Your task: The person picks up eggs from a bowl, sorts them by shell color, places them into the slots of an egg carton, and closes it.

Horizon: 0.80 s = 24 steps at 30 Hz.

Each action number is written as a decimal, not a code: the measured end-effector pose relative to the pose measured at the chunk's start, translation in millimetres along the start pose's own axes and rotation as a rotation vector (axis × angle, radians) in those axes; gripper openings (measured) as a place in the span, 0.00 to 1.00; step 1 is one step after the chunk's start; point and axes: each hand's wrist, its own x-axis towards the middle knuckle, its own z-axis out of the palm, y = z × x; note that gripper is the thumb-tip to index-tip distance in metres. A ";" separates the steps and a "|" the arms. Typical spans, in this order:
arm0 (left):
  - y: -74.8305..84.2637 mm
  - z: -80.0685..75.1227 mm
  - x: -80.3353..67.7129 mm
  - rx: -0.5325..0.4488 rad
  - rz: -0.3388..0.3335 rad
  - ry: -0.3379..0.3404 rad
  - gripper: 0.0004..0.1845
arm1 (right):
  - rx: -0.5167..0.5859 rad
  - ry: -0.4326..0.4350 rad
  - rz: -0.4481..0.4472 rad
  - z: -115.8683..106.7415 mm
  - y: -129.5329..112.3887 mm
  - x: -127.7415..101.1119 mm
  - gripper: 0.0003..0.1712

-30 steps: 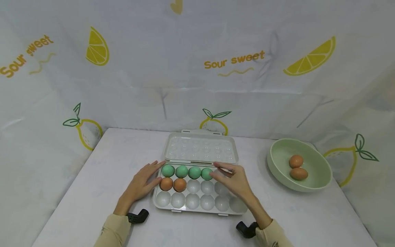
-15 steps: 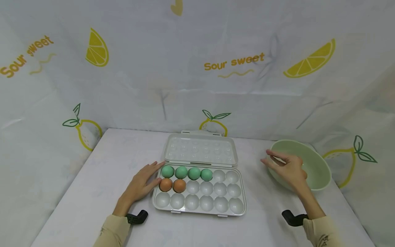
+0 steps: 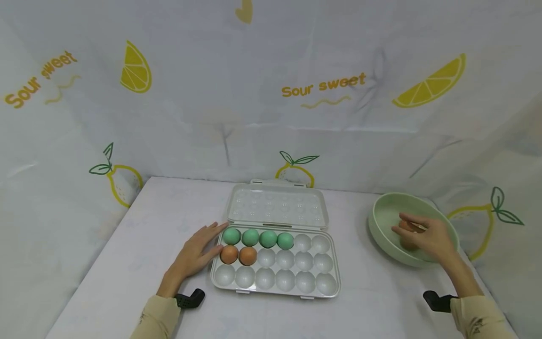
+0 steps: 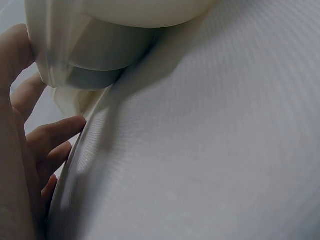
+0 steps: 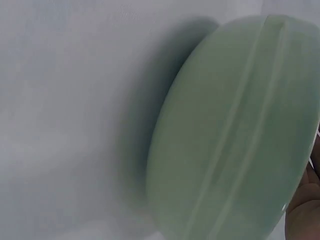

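Reaching into the green bowl [image 3: 383,221], the person's right hand [image 3: 425,237] has its fingers curving down over the two brown eggs [image 3: 406,226] lying against each other in there. Hard to say from the head view whether the fingers have actually closed on an egg or are just touching it, since the hand covers most of both, so that one stays unknown. The left hand [image 3: 195,254] lies flat and relaxed on the desk [image 3: 139,245], fingertips against the left edge of the egg tray [image 3: 277,278], holding nothing.

Stuff that could go sideways from here:

- The two eggs touch, so lifting one carelessly could knock or roll the other against the bowl wall and crack it.
- The bowl sits close to the right edge of the desk. A downward push on its near rim could tip or slide it.
- Squeezing too hard breaks the shell; too loose and the egg drops on the way over.
- The tray already has four green eggs [image 3: 258,238] in the back row and two brown ones [image 3: 238,255] beside the left hand, so a clumsy drop-in could bump those.
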 end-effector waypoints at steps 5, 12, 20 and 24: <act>-0.1 0.3 -0.2 -0.001 -0.008 -0.005 0.32 | -0.099 -0.003 -0.053 -11.5 14.5 0.7 0.28; -0.6 0.2 -0.5 -0.001 -0.031 -0.013 0.32 | -0.273 -0.065 -0.125 -26.4 29.6 -1.0 0.26; -2.9 1.6 -0.1 0.002 -0.021 -0.014 0.32 | -0.451 -0.176 -0.046 -35.3 39.3 -3.0 0.31; -3.8 2.3 -0.3 0.002 -0.024 -0.016 0.32 | -0.463 -0.236 -0.024 -37.5 40.5 -0.7 0.32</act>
